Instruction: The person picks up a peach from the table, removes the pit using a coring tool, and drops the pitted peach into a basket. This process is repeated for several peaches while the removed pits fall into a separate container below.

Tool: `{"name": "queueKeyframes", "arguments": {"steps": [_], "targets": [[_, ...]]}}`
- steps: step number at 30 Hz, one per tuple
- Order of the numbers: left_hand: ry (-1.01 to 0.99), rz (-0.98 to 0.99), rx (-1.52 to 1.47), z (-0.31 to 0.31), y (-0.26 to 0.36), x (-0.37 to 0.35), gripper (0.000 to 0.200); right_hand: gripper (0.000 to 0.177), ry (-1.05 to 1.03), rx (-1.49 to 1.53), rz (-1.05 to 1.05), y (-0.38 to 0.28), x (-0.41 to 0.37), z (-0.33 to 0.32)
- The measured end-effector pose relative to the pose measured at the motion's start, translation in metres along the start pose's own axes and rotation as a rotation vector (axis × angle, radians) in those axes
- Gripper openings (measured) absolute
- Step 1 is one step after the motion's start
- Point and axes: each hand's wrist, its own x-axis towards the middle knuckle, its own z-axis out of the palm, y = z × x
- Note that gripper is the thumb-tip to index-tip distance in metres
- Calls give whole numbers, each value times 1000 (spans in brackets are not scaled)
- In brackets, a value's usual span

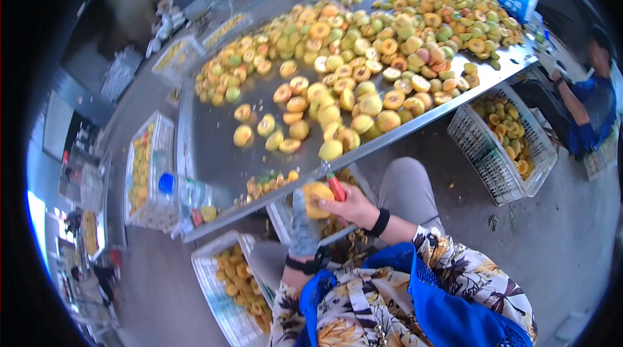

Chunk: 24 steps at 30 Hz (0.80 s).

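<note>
My left hand (302, 225), in a grey-blue glove, is closed around a yellow peach (317, 200) just off the table's near edge. Close beside it, my right hand (355, 206) grips a red-handled tool (335, 186); its short metal end points up and away from me, and its exact kind is hard to make out. The right thumb lies near the peach. In front of both hands, a metal table (217, 146) carries a large spread of halved peaches (363, 104), many with brown centres showing. Small scraps (266, 186) lie along the near edge.
White crates of peaches stand below left (201, 257), at the table's left side (170, 152) and below right (483, 175). Another crate (279, 220) sits under my hands. A plastic bottle with a blue cap (167, 183) is at the left corner. A person in blue (594, 104) sits at right.
</note>
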Motion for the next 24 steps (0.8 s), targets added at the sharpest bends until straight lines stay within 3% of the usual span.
{"name": "queueKeyframes", "arguments": {"steps": [1,2,3,4,6,9,12,16,21,24], "targets": [[113,70,-47,-11,-35,6,31,42,116,-176,-271,20,9,8],[141,-159,-510,1,0,-3,32,49,204,-524,-328,15,6,11],[147,-263,-398,-2,6,-4,41,52,260,-591,-376,17,6,13],[144,-125,-290,-18,-27,3,42,48,293,-696,-299,14,3,17],[259,-312,-641,-23,-10,8,43,41,267,-822,-376,25,-1,13],[205,-354,-744,-51,-36,16,43,35,79,-865,-438,37,-10,15],[289,-252,-670,-55,-54,8,39,33,-6,-931,-272,44,-19,26],[323,-211,-565,-34,-21,-6,33,29,-39,-971,-279,55,-19,25],[296,79,-342,-25,-20,-12,34,25,-44,-989,-243,58,-21,25],[323,96,-234,-25,-18,-15,29,24,-86,-1003,-216,61,-25,25]]}}
